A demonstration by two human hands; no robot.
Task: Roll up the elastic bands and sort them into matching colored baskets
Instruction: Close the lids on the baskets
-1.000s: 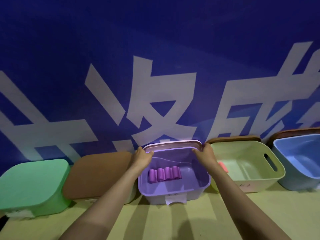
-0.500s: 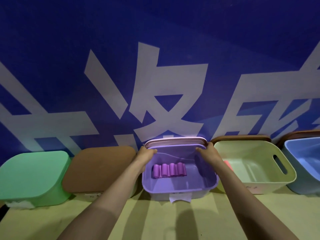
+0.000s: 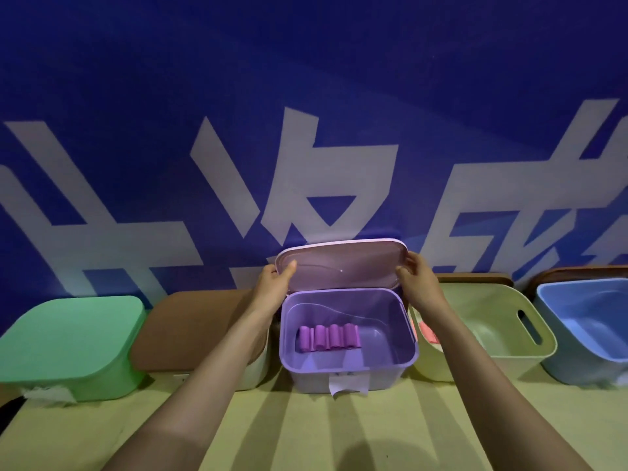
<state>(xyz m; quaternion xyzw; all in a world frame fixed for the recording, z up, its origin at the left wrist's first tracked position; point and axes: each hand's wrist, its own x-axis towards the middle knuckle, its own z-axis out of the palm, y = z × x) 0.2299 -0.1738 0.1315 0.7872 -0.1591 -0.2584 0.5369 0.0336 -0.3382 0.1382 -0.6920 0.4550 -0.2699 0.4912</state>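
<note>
Holding a lilac lid (image 3: pixel 341 266) tilted up over the back rim of the open purple basket (image 3: pixel 348 367), left hand (image 3: pixel 273 283) on its left edge, right hand (image 3: pixel 416 282) on its right edge, fingers (image 3: pixel 413 266) clamped round the lid's rim. Lying in a row on the basket floor, nearer the left wall: four rolled purple bands (image 3: pixel 329 337). Crowding close on either side: a brown-lidded basket (image 3: pixel 193 328) and an open pale green basket (image 3: pixel 475 367). Bare tabletop (image 3: pixel 306 430) in front.

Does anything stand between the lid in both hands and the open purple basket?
Nothing visible. The pale pink-purple lid is tilted above the rear rim of the purple plastic basket; the four purple rolled bands lie low inside.
</note>
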